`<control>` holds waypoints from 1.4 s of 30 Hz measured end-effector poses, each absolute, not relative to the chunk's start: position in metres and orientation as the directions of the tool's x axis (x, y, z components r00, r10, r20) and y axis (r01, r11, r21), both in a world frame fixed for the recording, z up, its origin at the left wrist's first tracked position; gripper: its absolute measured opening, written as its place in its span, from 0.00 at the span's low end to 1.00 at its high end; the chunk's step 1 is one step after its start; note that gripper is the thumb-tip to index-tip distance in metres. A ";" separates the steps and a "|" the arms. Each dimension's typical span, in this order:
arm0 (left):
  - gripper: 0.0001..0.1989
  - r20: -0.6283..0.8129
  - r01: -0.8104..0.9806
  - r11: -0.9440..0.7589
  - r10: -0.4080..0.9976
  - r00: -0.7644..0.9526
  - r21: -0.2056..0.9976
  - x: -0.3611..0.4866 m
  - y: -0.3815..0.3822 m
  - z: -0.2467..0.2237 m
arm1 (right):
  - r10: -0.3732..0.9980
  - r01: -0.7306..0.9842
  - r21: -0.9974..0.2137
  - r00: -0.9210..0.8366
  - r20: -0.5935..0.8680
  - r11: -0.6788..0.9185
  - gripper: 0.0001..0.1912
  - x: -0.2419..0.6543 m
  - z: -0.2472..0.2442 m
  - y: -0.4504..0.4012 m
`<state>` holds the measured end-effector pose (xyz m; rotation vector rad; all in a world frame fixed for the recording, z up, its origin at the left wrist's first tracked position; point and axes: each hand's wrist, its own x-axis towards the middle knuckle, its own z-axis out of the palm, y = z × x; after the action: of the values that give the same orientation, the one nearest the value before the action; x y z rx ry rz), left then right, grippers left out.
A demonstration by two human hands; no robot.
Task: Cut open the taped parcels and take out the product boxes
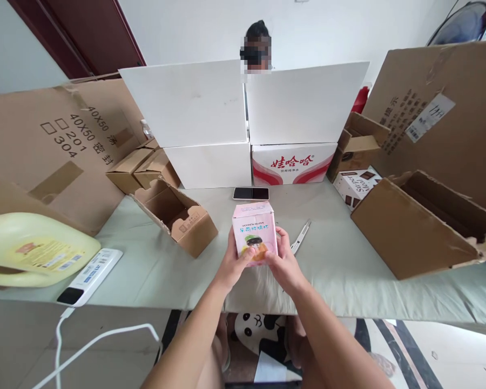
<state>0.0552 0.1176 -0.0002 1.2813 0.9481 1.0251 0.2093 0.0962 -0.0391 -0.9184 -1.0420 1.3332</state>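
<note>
A small pink carton point(254, 222) with "Wooden Glass" lettering and a printed picture is held upright between both hands, near the table's front edge. My left hand point(234, 263) grips its left side, the thumb across the lower front. On the opposite side, my right hand point(284, 262) wraps round it, its thumb also on the front. The carton's top looks closed. A utility knife point(301, 236) lies just right of my right hand. Beyond the carton rests a dark-screened phone point(251, 193). The carton's back and base are hidden.
Open brown boxes stand left point(192, 229) and right point(383, 232) on the cloth-covered table point(324, 216). At the far left lie a yellow jug point(36, 248) and a white power bank point(91, 275) with a cable. White panels point(206, 108) form a back wall; a person point(257, 48) is behind it.
</note>
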 end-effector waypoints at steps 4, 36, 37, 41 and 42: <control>0.42 0.062 0.018 -0.070 0.957 0.282 0.997 0.070 0.159 0.010 | 0.988 -0.059 -0.990 0.092 0.120 0.126 0.48 0.203 -0.044 0.131; 0.13 -0.052 0.306 -0.128 0.853 0.519 0.943 0.103 0.101 -0.016 | 0.669 -0.410 -0.909 0.696 -0.263 0.069 0.31 0.346 -0.039 -0.083; 0.15 -0.057 0.379 -0.156 0.867 0.495 0.912 0.100 0.105 -0.014 | 0.604 -0.400 -0.913 0.749 -0.273 0.082 0.31 0.353 -0.035 -0.096; 0.17 -0.067 0.518 -0.205 0.886 0.458 0.830 0.094 0.112 -0.013 | 0.401 -0.390 -0.914 0.860 -0.317 0.112 0.28 0.371 -0.025 -0.130; 0.16 -0.074 0.519 -0.202 0.883 0.463 0.831 0.094 0.112 -0.014 | 0.360 -0.402 -0.908 0.869 -0.338 0.116 0.26 0.373 -0.025 -0.135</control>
<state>0.0935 0.1122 -0.0137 1.8651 1.1790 0.5418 0.3733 -0.1352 -0.0248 -1.3434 0.0367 0.5583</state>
